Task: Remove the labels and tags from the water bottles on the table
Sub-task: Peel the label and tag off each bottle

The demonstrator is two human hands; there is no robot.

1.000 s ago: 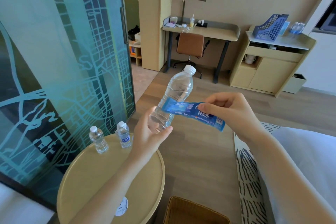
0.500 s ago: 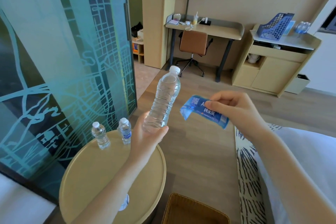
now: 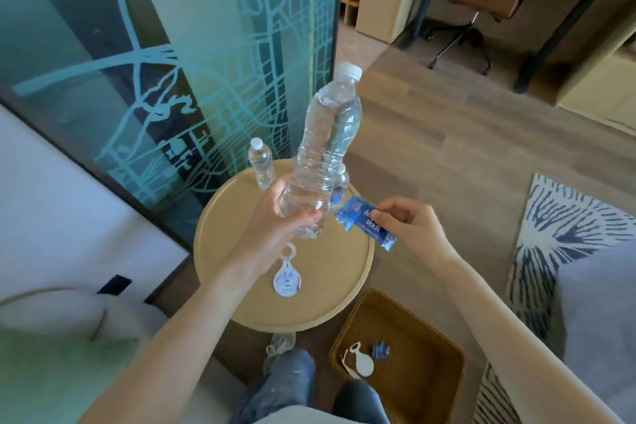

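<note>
Glass partition (image 3: 165, 55) with a map pattern fills the left. Before it, on the round table (image 3: 347, 289), stands a small bare bottle (image 3: 261, 162) — a white tag (image 3: 287, 277) lies nearer. The left hand (image 3: 275, 227) wraps its fingers around the base of a label-free bottle (image 3: 323, 155), tilted. The right hand (image 3: 409, 227) pinches the blue label (image 3: 361, 220) above the wicker basket (image 3: 420, 372).

Since a second ago your view has pitched down onto the desk (image 3: 358, 272), the label (image 3: 364, 222) has come fully off the bottle (image 3: 320, 162) into your right hand (image 3: 409, 227), both hands have dropped low over the desk, and the basket (image 3: 423, 354) now shows.
</note>
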